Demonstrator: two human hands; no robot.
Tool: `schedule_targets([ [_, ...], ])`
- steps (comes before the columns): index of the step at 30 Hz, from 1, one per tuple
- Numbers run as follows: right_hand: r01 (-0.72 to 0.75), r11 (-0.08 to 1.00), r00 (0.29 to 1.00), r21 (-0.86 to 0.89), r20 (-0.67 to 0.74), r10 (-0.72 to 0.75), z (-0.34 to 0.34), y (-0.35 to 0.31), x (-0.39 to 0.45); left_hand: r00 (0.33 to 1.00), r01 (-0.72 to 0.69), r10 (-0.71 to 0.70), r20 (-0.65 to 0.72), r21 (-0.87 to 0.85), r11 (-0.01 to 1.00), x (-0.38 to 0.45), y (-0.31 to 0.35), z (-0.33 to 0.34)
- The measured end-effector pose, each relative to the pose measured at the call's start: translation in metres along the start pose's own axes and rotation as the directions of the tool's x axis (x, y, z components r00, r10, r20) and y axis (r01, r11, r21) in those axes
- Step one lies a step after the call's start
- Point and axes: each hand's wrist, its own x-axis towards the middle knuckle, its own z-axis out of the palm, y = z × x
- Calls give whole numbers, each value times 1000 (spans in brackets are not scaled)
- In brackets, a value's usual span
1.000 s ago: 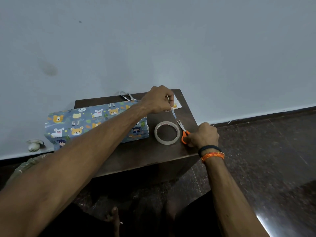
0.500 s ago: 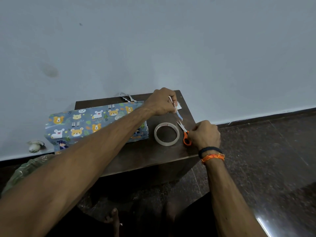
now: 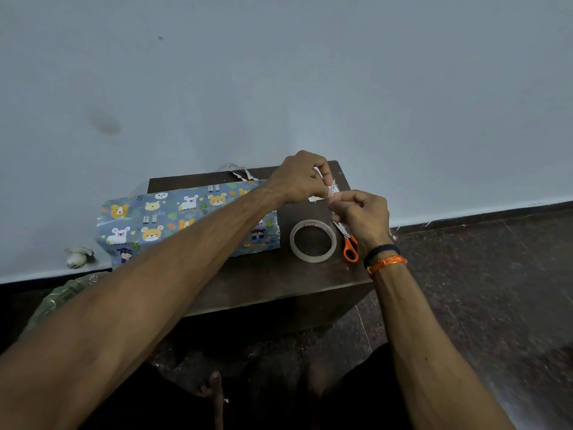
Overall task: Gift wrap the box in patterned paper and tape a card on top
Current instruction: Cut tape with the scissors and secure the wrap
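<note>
Pale blue-grey wall (image 3: pixel 310 72) fills the background, and against it stands a small dark wooden table (image 3: pixel 273 283) on a dark speckled floor (image 3: pixel 480 290). On the table's left part lies the box (image 3: pixel 186 221), wrapped in blue paper printed with bears and other animals; its left end juts out past the table's edge. Just right of the box the tape roll (image 3: pixel 313 241) lies flat on the tabletop, and touching the roll's right side are the scissors (image 3: pixel 347 242), orange handles toward the table's front edge, blades pointing back toward the wall. Above the table's far right corner both hands meet: the left hand (image 3: pixel 297 178) has its fingers curled and pinches a small whitish strip (image 3: pixel 332 189), and the right hand (image 3: pixel 362 215) pinches the same strip's lower end between thumb and forefinger. Whether that strip is tape or paper I cannot tell. A white scrap (image 3: pixel 314 198) lies on the table just beneath the hands. The right wrist wears a black band and an orange thread (image 3: pixel 386 262). Behind the box, at the table's back edge, a patterned loop of ribbon (image 3: pixel 240 172) peeks up.
</note>
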Motion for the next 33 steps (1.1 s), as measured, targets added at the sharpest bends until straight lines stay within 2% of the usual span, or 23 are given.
schedule_targets([
  [2,69,993,997,-99,-11,-70,10,3,5,1000,-24,25,-8,57,998,-2,-4,-5],
  [4,162,939,984,-305,-18,-175,22,9,10,997,-75,75,7,177,981,-4,-9,-16],
  [6,207,853,970,-479,-10,-241,32,11,14,992,-87,48,120,353,932,-11,-11,-32],
  [8,228,772,963,-593,18,-270,40,9,15,962,-83,-72,264,531,843,-21,-10,-53],
  [10,218,736,969,-641,50,-243,45,8,18,912,-99,-191,363,647,756,-32,-9,-69],
  [13,225,719,973,-658,114,-201,49,6,18,854,-71,-317,413,696,715,-40,-21,-80],
  [15,256,696,965,-670,143,-218,52,4,14,846,-51,-352,402,717,696,-41,-31,-81],
  [17,304,687,946,-660,126,-297,55,-1,9,869,-29,-328,369,702,712,-41,-37,-79],
  [19,343,755,930,-558,91,-356,56,-3,5,915,-28,-248,319,662,749,-43,-38,-79],
  [21,335,874,941,-353,83,-328,56,-1,3,949,-55,-152,277,620,783,-45,-36,-86],
  [24,175,982,971,64,152,-183,58,-4,-4,963,-170,44,265,474,864,-48,-25,-108],
  [27,-67,890,928,451,355,-110,59,-18,-15,951,-294,239,197,330,897,-59,-6,-131],
  [30,-201,751,807,629,541,-236,54,-29,-30,916,-402,390,97,222,888,-72,11,-144],
  [31,-189,748,764,636,574,-295,54,-31,-33,905,-425,420,71,176,888,-77,14,-146],
  [33,-45,825,718,564,592,-365,57,-33,-38,897,-441,439,42,108,891,-87,20,-147],
])
